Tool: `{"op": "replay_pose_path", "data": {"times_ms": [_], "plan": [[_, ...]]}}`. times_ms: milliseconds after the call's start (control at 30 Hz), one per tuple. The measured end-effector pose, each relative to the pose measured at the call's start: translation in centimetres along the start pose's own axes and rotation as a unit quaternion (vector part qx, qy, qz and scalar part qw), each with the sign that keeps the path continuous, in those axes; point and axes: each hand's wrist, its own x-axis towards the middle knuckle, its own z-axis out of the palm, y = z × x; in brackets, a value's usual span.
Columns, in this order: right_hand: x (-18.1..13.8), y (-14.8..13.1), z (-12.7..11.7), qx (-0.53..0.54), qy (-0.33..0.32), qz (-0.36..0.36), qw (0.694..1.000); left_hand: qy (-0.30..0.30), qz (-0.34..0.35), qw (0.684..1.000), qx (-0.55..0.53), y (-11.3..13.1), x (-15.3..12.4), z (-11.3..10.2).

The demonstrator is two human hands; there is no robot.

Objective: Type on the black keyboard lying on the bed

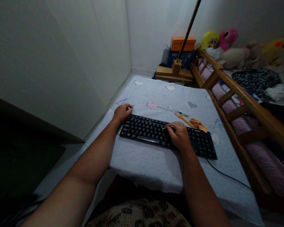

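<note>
We've got a black keyboard point(149, 132) lying flat on the table point(144, 167), set at a slight slant, letters facing us; our right hand point(179, 134) rests over it, right of the letter keys, thumb and fingers pinching a thin pale stick point(166, 127) with its tip down near the keys; our left hand point(122, 114) sits at the far left corner of the keyboard, fingers loosely curled, and we honestly can't tell whether it's gripping the edge or just resting there; just past the keyboard there's a brush with a yellow handle point(186, 120), bristles pointing away from us, and beside it a crumpled tan cloth point(198, 125) right against the back edge; behind the brush lies a slim dark tool point(181, 112), too small to make out; a black cable point(229, 177) trails off to the right over the pale blue, heart-patterned cover; further out, a wooden bed rail point(234, 85) runs along the right, stuffed toys point(228, 39) piled behind it, and an orange box point(183, 43) sits atop a blue one.
</note>
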Motion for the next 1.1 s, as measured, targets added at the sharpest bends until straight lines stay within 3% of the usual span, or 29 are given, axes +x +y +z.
{"op": "replay_pose_path", "data": {"times_ms": [567, 1100], "plan": [[0.0, 0.6, -0.4, -0.018, -0.002, 0.013, 1.000, -0.002, -0.003, 1.000, 0.003, 0.0, 0.0, 0.0], [-0.7, -0.2, -1.4, -0.033, -0.041, -0.026, 0.998, -0.001, 0.007, 1.000, -0.006, -0.1, 0.0, 0.1]]}}
